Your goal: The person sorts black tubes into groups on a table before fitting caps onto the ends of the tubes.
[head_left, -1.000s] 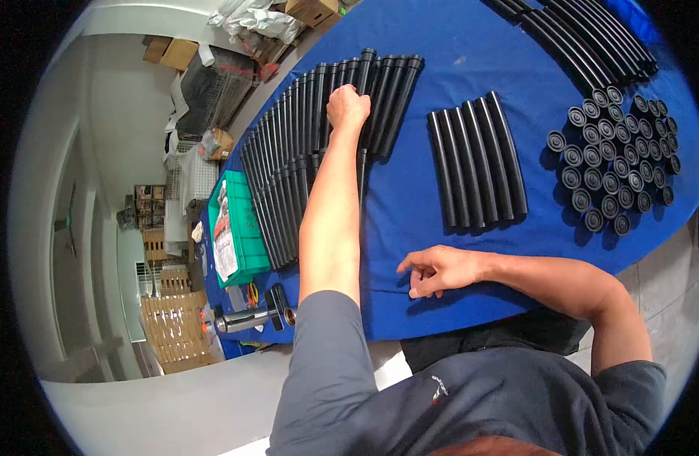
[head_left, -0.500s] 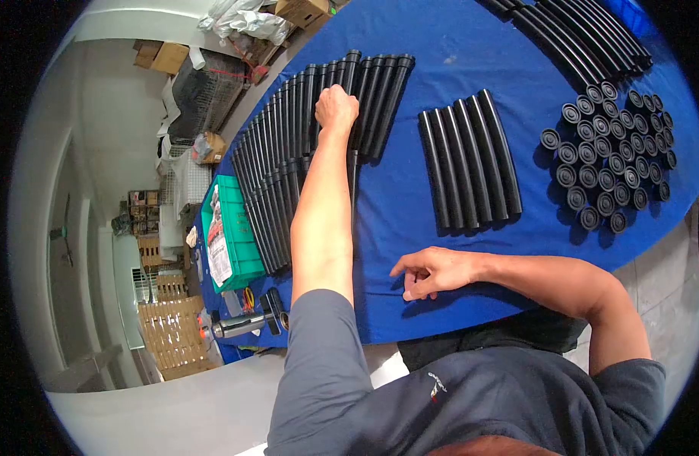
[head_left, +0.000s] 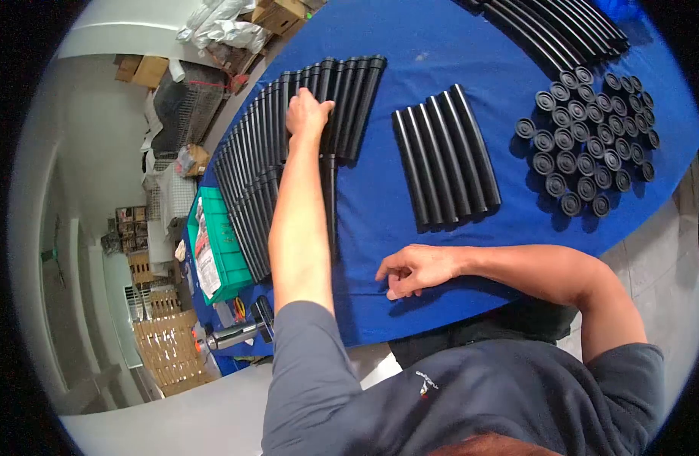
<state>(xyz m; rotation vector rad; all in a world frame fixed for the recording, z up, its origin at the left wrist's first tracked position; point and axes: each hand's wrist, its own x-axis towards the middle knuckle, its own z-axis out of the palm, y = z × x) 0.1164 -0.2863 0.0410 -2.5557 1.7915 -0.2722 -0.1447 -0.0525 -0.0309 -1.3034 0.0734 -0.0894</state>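
My left hand (head_left: 307, 114) is over the upper row of black tubes (head_left: 354, 106) at the left of the blue-covered table. Its thumb stands apart from the fingers, and nothing is visibly held, though the fingertips are partly hidden. A lower row of thin tubes (head_left: 239, 220) continues beneath my left forearm. Near the front edge, my right hand (head_left: 419, 271) rests on the cloth with loosely bent, parted fingers and holds nothing. Beyond it lies a separate group of glossy black tubes (head_left: 447, 156), side by side.
Many round black caps (head_left: 586, 165) stand at the right, below more black tubes (head_left: 555, 34). At the left edge are a green crate (head_left: 229, 247) with paper in it and a metallic tool (head_left: 234, 334). Cardboard boxes (head_left: 150, 72) are beyond the table.
The whole view has shifted, so the table items appear further left. My left hand has loosened from its fist and its thumb has spread away. My right hand keeps nearly the same pose.
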